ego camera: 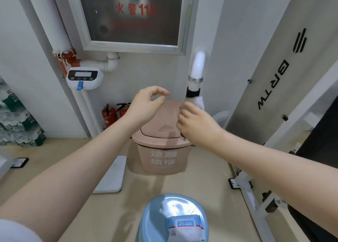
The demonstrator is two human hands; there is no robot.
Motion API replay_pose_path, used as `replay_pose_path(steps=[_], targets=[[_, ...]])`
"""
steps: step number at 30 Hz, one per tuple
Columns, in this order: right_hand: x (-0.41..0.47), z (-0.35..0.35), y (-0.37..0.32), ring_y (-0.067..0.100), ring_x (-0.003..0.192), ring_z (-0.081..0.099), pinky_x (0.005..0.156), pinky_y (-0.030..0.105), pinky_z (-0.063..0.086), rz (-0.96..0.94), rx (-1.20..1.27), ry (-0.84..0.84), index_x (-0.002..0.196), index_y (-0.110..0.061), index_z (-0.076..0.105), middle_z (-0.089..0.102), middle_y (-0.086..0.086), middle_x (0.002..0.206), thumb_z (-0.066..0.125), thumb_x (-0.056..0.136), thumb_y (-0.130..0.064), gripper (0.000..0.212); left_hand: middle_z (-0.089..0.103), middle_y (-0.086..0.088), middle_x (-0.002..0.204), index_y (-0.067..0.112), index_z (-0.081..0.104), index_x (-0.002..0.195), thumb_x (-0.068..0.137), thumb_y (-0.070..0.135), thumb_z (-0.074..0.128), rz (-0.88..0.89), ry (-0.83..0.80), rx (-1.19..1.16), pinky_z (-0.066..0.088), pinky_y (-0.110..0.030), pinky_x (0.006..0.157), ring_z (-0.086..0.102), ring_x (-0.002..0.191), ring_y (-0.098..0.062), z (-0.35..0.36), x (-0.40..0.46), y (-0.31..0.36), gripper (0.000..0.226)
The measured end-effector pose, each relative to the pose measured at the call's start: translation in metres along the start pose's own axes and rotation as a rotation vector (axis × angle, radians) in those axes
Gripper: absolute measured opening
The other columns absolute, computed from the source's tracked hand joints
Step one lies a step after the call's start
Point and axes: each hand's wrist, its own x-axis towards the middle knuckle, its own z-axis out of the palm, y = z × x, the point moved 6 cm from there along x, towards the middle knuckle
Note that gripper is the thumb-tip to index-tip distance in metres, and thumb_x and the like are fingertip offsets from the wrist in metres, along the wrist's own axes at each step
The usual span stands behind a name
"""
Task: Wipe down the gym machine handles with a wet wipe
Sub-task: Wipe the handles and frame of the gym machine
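Observation:
The gym machine handle (pixel 193 93) is a black grip below a white bar with a metal collar, running up from centre right. A white wet wipe (pixel 199 101) is wrapped around the lower part of the black grip. My right hand (pixel 196 121) grips the handle through the wipe, fingers curled round it. To the left of the handle, my left hand (pixel 146 104) hovers with fingers loosely curled and holds nothing. A pack of wet wipes (pixel 185 228) lies on a blue stool (pixel 155 218) at the bottom centre.
A pink lidded bin (pixel 161 150) stands on the floor under my hands. The grey machine panel (pixel 274 67) and its white frame (pixel 248 192) fill the right side. Two red fire extinguishers (pixel 109 115), a scale (pixel 111 175) and stacked packs (pixel 16 117) lie left.

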Motion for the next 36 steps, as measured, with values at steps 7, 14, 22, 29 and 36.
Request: replay_pose_path(steps=[7, 14, 22, 29, 36], targets=[[-0.036, 0.019, -0.023, 0.028, 0.094, 0.065, 0.102, 0.045, 0.039, -0.073, -0.066, -0.022, 0.077, -0.016, 0.076, 0.072, 0.005, 0.084, 0.052, 0.075, -0.009, 0.024, 0.061, 0.010, 0.103, 0.019, 0.065, 0.100, 0.092, 0.008, 0.051, 0.043, -0.045, -0.062, 0.037, -0.017, 0.090, 0.054, 0.106, -0.005, 0.014, -0.001, 0.015, 0.020], [-0.024, 0.012, 0.019, 0.028, 0.115, 0.057, 0.108, 0.045, 0.028, 0.229, -0.026, 0.155, 0.097, -0.008, 0.072, 0.070, 0.010, 0.105, 0.030, 0.086, -0.004, 0.043, 0.063, 0.007, 0.105, 0.019, 0.063, 0.103, 0.091, 0.008, 0.052, 0.076, -0.094, -0.097, 0.039, -0.017, 0.096, 0.056, 0.104, -0.004, 0.030, -0.002, 0.021, 0.020], [-0.030, 0.048, -0.046, 0.018, 0.094, 0.065, 0.107, 0.037, 0.035, -0.198, 0.152, 0.135, 0.082, -0.022, 0.075, 0.071, -0.005, 0.088, 0.044, 0.080, -0.017, 0.032, 0.062, 0.009, 0.114, 0.021, 0.055, 0.124, 0.096, 0.014, 0.049, 0.168, -0.126, -0.139, 0.043, -0.010, 0.087, 0.057, 0.103, 0.001, 0.037, -0.001, 0.041, 0.029], [-0.067, 0.051, 0.053, 0.026, 0.091, 0.066, 0.071, 0.032, 0.053, 0.287, 0.935, 0.429, 0.101, -0.006, 0.068, 0.069, 0.008, 0.102, 0.044, 0.091, -0.018, 0.029, 0.064, 0.009, 0.089, 0.027, 0.061, 0.093, 0.084, 0.019, 0.067, 0.117, 0.024, -0.099, 0.046, -0.016, 0.080, 0.059, 0.084, -0.005, 0.039, 0.012, 0.043, 0.013], [0.002, 0.068, 0.079, 0.031, 0.102, 0.061, 0.078, 0.025, 0.051, 0.654, 2.541, 0.144, 0.114, 0.004, 0.058, 0.064, 0.023, 0.111, 0.037, 0.098, -0.020, 0.035, 0.054, 0.019, 0.091, 0.036, 0.058, 0.083, 0.081, 0.020, 0.070, 0.102, 0.075, 0.077, 0.041, -0.009, 0.078, 0.053, 0.081, 0.005, 0.035, 0.011, 0.055, 0.020]])
